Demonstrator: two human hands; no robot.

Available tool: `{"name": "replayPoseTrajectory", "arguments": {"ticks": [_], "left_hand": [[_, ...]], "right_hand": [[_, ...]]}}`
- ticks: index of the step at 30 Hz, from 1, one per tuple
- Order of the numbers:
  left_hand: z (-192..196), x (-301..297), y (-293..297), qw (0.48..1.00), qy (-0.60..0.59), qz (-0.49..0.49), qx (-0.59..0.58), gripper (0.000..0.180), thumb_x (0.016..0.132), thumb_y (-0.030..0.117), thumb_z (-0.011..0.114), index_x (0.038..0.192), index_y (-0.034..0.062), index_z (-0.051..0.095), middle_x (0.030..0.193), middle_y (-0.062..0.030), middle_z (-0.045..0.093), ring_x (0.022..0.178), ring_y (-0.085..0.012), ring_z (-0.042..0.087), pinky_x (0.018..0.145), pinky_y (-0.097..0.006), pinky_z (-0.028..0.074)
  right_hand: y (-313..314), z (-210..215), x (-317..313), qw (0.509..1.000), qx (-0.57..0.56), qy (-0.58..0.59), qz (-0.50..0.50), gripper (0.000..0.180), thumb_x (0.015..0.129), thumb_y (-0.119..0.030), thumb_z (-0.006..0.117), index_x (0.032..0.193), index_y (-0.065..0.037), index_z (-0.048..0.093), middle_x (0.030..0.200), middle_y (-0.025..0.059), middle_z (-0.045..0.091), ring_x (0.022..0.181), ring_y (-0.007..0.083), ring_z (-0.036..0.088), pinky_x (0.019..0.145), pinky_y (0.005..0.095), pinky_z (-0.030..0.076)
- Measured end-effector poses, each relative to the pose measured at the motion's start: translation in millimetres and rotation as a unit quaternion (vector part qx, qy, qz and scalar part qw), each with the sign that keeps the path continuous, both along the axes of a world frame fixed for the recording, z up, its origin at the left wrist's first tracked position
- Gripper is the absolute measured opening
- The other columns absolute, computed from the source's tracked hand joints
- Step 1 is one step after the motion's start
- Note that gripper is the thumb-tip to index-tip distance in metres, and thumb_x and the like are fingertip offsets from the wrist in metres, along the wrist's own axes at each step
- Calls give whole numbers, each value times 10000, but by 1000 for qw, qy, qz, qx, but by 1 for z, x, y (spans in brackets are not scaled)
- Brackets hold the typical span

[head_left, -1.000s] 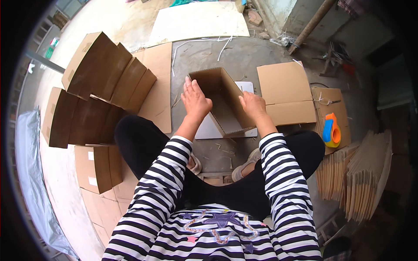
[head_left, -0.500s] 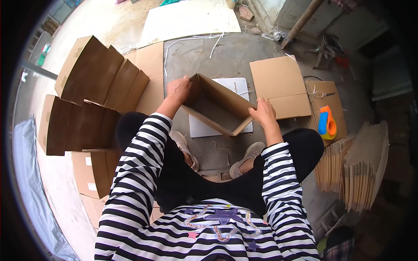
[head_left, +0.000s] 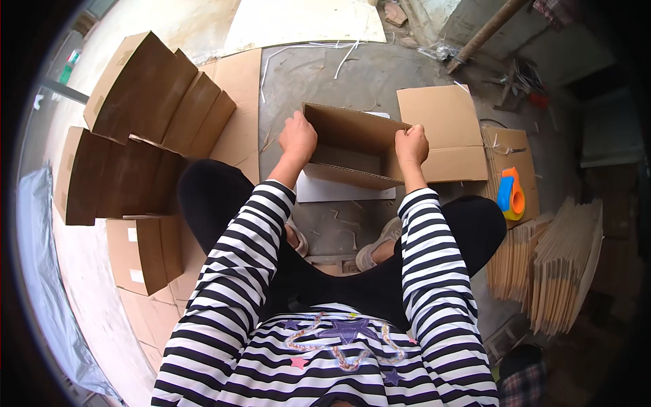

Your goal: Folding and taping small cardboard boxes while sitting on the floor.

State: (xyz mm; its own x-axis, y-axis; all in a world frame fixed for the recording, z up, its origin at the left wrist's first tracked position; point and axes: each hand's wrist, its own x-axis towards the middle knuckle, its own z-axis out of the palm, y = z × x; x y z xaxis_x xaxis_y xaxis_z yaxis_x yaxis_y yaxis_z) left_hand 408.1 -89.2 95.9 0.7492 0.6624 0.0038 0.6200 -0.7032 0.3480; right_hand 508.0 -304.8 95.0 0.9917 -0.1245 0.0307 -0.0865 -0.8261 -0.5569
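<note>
You sit on the concrete floor with an open cardboard box held between your 2 hands, just past your feet. Your left hand has its grip closed on the box's left end, and your right hand has its grip closed on the right end, thumb over the edge. The box lies with its open side toward you, and what shows of its inside holds nothing but bare brown walls. Under it lies a white sheet on the floor.

Just right of the box, a flat piece of cardboard lies touching it. Farther right, an orange and blue tape dispenser rests on another flat piece. A stack of flattened boxes stands on edge by your right knee.

On your left, finished boxes lie packed side by side in 2 rows, their contents hidden. Nearer you sit 2 closed boxes with white labels. A large pale board lies at the far edge of the floor.
</note>
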Motion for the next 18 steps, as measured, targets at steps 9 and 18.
{"name": "replayPoseTrajectory", "arguments": {"ticks": [9, 18], "left_hand": [[-14, 16, -26, 983, 121, -79, 116, 548, 750, 193, 582, 1166, -102, 383, 1070, -174, 511, 887, -245, 613, 581, -322, 551], [-15, 25, -28, 997, 55, -27, -54, 507, 720, 167, 636, 1078, -37, 340, 1007, -259, 527, 811, -370, 626, 677, -401, 535]], "right_hand": [[34, 2, -7, 999, -24, 35, -17, 323, 738, -296, 622, 870, -37, 482, 784, 148, 637, 751, 331, 627, 664, 430, 491], [-2, -33, -11, 967, -13, 24, 253, 377, 781, -384, 602, 819, -12, 551, 818, 150, 572, 848, 326, 562, 756, 410, 456]]}}
